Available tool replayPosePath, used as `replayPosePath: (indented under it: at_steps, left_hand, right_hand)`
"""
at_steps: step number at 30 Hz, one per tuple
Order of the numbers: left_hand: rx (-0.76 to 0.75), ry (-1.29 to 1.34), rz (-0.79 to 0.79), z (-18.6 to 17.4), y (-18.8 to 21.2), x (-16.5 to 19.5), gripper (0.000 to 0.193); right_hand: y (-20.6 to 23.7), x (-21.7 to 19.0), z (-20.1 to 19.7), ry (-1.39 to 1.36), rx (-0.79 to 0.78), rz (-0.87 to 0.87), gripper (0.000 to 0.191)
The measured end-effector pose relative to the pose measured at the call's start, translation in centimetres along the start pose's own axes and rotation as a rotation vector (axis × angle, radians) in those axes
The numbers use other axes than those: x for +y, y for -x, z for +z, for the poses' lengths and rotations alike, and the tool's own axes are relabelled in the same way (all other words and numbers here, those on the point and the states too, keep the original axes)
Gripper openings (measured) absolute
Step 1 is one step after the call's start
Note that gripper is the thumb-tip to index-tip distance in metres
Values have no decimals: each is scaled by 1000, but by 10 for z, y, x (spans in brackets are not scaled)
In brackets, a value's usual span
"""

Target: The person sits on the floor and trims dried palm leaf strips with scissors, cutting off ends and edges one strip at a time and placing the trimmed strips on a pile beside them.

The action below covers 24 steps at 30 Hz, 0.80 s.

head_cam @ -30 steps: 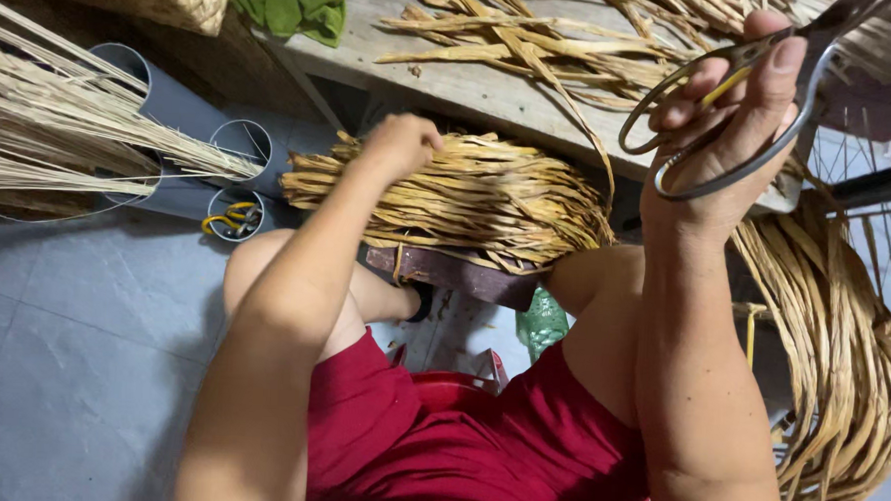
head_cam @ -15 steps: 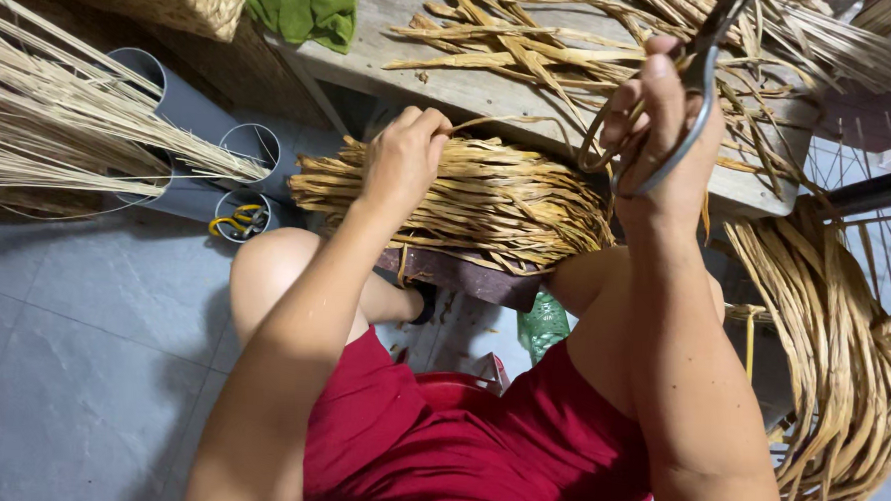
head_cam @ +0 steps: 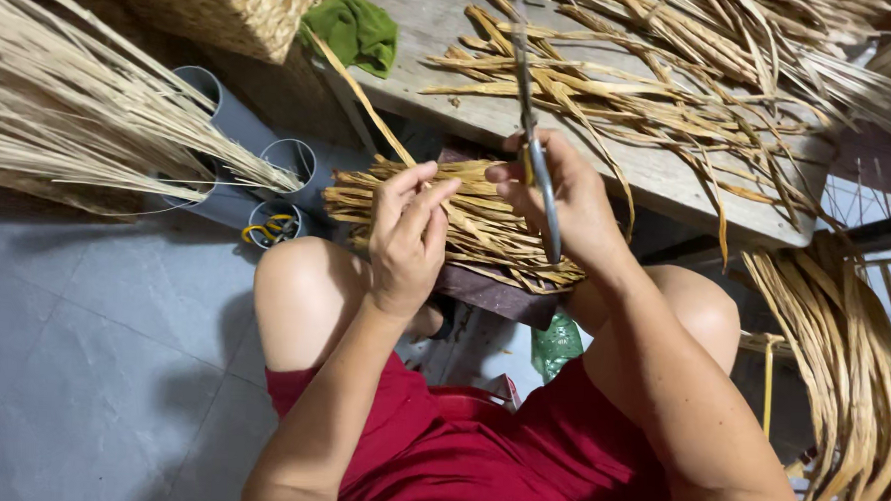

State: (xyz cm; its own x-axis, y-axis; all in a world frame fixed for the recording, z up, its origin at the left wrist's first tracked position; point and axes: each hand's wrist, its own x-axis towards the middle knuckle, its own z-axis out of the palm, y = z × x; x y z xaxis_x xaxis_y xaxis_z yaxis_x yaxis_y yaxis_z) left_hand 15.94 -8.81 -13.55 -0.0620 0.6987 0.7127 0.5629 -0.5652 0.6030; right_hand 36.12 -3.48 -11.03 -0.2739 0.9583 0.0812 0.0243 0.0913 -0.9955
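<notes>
Head view shows the right hand (head_cam: 568, 201) wrapped around slim metal scissors (head_cam: 537, 149), blades pointing to twelve o'clock, while the left hand (head_cam: 408, 234) pinches a flat, papery dried strand (head_cam: 357, 91). A stacked bundle of tan strips (head_cam: 467, 221) lies just beyond both hands. At one o'clock sits a worn wooden bench (head_cam: 669, 175); grey floor tiles (head_cam: 80, 365) spread at eight o'clock.

One view only, from a camera worn on the person's head. It looks steeply down over the forearms and lap, close in. The left hand (head_cam: 406, 234) and right hand (head_cam: 558, 200) sit near frame centre. The wooden table (head_cam: 669, 175) edge crosses the top, the grey tiled floor (head_cam: 80, 365) fills the lower left. There is no second view, so no overlap to report.
</notes>
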Motion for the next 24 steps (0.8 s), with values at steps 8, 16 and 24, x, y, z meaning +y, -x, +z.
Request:
replayPosePath:
  at_steps: [8,16,24]
  left_hand:
    - [-30,18,275,-24,28,20,33]
    - [-116,151,344,-43,54,37,31]
    - [-152,188,326,-54,73,53,31]
  right_hand:
    - [2,-13,14,-142,-167,8,41]
    - [3,-48,-7,-143,-282,1,46]
    - [12,-49,-33,-7,-359,52,52]
